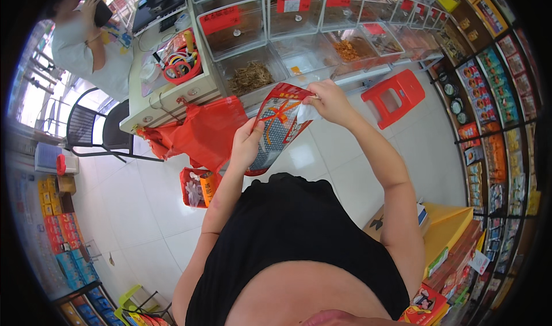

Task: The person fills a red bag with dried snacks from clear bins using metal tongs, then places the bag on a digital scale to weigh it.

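Observation:
A glossy red and grey printed plastic packaging bag (274,131) with an orange bow design is held up in front of me. My left hand (246,144) grips its left edge, thumb on the front. At the upper right corner my right hand (331,102) pinches the bag, and a crumpled white tissue or paper piece (306,113) sticks out below those fingers. Left of my left hand, red plastic bags (211,129) hang from the front of a cream drawer counter (172,100). What the printed bag contains cannot be told.
Clear bins, one with dried brown strips (252,78), line the far side. A red plastic stool (394,97) and a red waste bin (189,188) are on the tiled floor. A black chair (105,127) and another person (92,45) are at left; stocked shelves (491,140) at right.

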The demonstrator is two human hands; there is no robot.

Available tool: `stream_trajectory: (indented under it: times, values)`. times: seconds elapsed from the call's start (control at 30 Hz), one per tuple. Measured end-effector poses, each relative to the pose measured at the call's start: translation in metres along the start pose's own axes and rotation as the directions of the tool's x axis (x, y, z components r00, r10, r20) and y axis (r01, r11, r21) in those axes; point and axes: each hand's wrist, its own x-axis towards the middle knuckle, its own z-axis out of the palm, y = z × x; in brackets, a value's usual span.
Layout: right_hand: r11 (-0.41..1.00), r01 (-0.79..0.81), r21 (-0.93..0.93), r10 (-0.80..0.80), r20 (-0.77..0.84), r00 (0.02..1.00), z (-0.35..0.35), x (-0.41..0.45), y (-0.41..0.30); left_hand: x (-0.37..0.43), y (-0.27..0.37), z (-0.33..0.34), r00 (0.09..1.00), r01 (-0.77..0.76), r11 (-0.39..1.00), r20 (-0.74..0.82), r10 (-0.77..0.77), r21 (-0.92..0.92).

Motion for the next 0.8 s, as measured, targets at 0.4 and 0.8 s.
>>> stream_trajectory:
  times: [0.4, 0.8]
  values:
    - [0.966, -0.187, -0.181, 0.144, -0.229, 0.963, -0.03, -0.075, 0.006, 0.015, 0.008, 0.022, 0.957, 0.118, 0.993, 0.269, -0.106, -0.028]
    - [0.68, -0.709, -0.188, 0.462, -0.641, 0.613, 0.035, -0.295, -0.135, -0.035, -0.049, 0.052, 0.528, 0.342, 0.935, 0.805, -0.272, 0.091]
